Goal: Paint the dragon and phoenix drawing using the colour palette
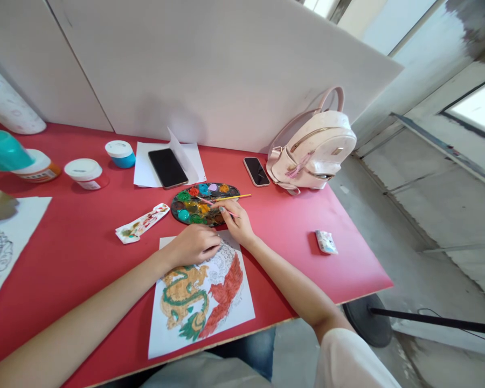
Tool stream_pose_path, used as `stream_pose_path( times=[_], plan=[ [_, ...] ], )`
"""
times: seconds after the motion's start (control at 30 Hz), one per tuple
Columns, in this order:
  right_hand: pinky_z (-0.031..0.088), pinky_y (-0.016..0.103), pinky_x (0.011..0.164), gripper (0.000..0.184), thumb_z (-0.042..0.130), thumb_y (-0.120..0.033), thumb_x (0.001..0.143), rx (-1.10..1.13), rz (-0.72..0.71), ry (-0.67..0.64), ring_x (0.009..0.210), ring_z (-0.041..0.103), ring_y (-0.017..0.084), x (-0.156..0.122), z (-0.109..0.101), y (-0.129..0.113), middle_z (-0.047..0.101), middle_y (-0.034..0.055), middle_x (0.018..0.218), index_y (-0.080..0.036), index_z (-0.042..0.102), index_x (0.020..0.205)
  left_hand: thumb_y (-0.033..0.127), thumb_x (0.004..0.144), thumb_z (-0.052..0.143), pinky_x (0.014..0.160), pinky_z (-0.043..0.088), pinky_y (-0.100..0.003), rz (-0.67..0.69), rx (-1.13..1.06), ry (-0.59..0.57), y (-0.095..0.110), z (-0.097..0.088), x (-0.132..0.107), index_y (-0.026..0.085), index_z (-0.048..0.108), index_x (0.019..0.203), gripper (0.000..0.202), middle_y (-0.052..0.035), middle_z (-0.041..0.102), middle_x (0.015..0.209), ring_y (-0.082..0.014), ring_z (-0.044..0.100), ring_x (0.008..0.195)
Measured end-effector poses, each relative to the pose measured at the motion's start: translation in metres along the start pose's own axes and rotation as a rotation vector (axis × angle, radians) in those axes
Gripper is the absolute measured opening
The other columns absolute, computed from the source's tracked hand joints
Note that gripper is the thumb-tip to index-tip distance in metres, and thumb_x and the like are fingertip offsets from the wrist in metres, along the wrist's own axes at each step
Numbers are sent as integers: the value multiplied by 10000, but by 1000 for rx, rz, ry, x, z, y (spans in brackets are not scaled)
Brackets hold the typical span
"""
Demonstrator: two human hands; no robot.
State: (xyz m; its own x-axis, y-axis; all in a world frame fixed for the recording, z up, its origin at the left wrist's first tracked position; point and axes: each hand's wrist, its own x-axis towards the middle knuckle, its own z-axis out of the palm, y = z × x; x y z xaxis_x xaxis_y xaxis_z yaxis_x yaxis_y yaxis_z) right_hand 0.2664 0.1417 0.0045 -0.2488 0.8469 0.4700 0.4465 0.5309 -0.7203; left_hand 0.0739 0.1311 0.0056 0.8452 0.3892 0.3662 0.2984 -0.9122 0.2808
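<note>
My right hand [235, 222] grips a thin pink paintbrush [205, 201] and holds its tip over the oval paint palette [177, 216]. The wells show several colours, among them red, green, blue, lilac and orange. Across the palette lies a yellow-handled brush [242, 196]. My left hand [194, 243] rests, fingers curled in, on the upper part of a printed drawing [242, 308]; nothing shows in it. The drawing has an orange and green dragon and a red bird, with uncoloured line work at the top, partly under my hand.
A paint-stained tissue [142, 223] lies left of the palette. Behind are a phone [167, 168] on white paper, a second phone [256, 172] and a pink backpack [315, 151]. Paint jars [85, 173] stand at left. A small packet [326, 242] is near the table's right edge.
</note>
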Motion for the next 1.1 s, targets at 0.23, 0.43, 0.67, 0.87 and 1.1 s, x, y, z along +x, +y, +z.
stream_pose_path(
  times=[0.23,0.43,0.67,0.87,1.1],
  plan=[
    [535,375,960,374,389,-379,1105,-1,-3,-2,1065,679,237,0,0,1,766,73,1095,-250,740,1116,225,987,518,627,323,-307,-2,2,5,0,-1,0,208,577,695,299,7,621,653,-132,551,627],
    [529,366,955,405,362,-416,1109,0,-12,-7,1060,676,234,-1,0,1,758,72,1093,-253,732,1121,237,991,511,628,331,-303,-7,9,-1,0,-1,0,207,579,696,305,7,623,659,-130,552,629],
    [528,371,948,403,366,-413,1110,15,-5,22,1057,674,234,0,1,3,764,74,1102,-244,731,1116,244,997,501,632,339,-299,0,33,8,0,0,-1,208,583,701,309,4,635,671,-130,560,637],
    [524,368,943,414,361,-428,1111,16,-7,12,1055,670,237,0,0,3,757,74,1080,-244,732,1117,233,987,513,624,342,-295,14,40,23,0,-1,0,208,578,689,306,11,628,656,-127,558,624],
    [519,373,961,386,381,-421,1107,44,-26,28,1077,669,241,-1,1,6,757,69,1113,-259,731,1136,232,986,519,627,349,-294,13,45,25,1,-1,1,210,582,693,301,13,632,659,-126,566,627]
  ],
)
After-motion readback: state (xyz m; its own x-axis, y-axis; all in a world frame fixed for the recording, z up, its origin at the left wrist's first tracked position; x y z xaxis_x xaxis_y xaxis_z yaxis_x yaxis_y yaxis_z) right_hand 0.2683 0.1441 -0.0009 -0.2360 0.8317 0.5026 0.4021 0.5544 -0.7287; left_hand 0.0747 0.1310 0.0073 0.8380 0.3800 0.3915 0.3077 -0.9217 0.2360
